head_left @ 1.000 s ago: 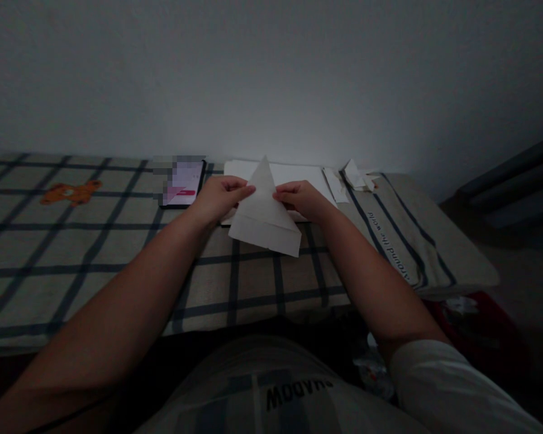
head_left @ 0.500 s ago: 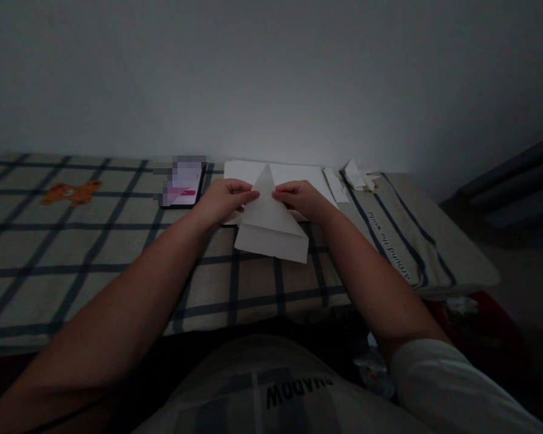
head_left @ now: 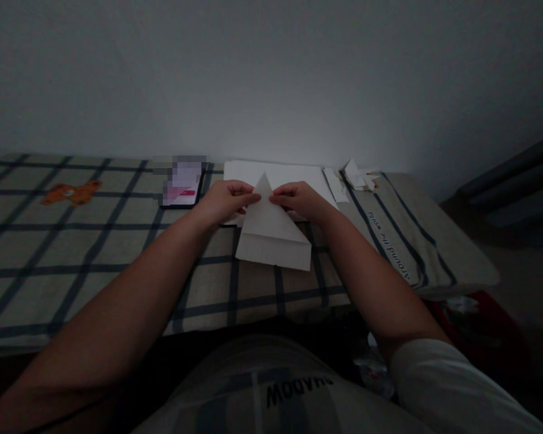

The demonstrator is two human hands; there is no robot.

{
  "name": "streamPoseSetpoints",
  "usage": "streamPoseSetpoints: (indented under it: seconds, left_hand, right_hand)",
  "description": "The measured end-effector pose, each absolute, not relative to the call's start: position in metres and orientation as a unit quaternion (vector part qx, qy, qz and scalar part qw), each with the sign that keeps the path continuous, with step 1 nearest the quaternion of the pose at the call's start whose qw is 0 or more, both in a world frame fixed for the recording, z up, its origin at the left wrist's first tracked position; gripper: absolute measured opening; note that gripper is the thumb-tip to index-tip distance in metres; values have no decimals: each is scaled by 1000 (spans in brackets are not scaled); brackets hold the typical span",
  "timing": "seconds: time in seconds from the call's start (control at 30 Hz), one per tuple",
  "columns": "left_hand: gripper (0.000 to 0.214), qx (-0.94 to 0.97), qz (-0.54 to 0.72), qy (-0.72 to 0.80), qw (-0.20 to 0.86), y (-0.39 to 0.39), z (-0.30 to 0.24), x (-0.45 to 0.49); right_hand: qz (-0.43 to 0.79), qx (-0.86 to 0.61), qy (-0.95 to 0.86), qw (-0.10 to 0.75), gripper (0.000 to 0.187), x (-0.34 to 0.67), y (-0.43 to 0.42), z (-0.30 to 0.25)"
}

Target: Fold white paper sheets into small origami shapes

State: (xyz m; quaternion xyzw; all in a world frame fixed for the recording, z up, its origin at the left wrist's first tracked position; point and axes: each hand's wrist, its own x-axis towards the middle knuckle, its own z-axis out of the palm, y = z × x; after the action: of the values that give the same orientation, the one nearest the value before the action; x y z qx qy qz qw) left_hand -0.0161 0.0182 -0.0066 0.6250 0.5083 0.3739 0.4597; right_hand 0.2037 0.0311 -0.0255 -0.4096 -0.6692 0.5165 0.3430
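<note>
A sheet of white paper (head_left: 271, 224), folded to a point at the far end with a straight flap across the near end, is held between my hands. My left hand (head_left: 228, 199) pinches its left edge below the tip between thumb and fingers. On the opposite edge, my right hand (head_left: 301, 199) grips in a similar pinch. Some fingertips are hidden behind the paper. Beneath and beyond it lie flat white sheets (head_left: 294, 172) on the checked cloth.
A phone (head_left: 183, 184) with a lit screen lies left of the sheets. Crumpled paper scraps (head_left: 357, 176) and a paper strip (head_left: 337, 185) are at the right. An orange bear figure (head_left: 72, 193) shows on the checked tablecloth (head_left: 117, 241). Behind stands a wall (head_left: 271, 78); a red container (head_left: 489, 319) sits below right.
The folded paper has shifted slightly toward me, so its tip sits lower between my fingers. My hands have barely moved and both still pinch its edges.
</note>
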Motion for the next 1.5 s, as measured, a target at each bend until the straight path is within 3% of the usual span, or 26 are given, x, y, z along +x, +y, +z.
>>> streamPoseSetpoints:
  seconds: [0.3, 0.5, 0.97, 1.2, 1.5]
  left_hand:
    - [23, 681, 388, 449, 430, 21, -10, -20]
    - [31, 703, 371, 444, 413, 23, -16, -19]
    - [19, 639, 441, 466, 424, 16, -6, -12]
    - [28, 647, 437, 463, 421, 18, -13, -11]
    - [24, 660, 446, 448, 407, 18, -15, -10]
  right_hand:
    - [483, -414, -711, 300, 29, 200, 29, -30]
    - [504, -401, -693, 323, 24, 197, 26, -24]
    - [504, -399, -679, 356, 23, 197, 30, -30]
    - [506, -405, -679, 345, 15, 196, 27, -25]
    - [478, -399, -704, 341, 25, 196, 27, -30]
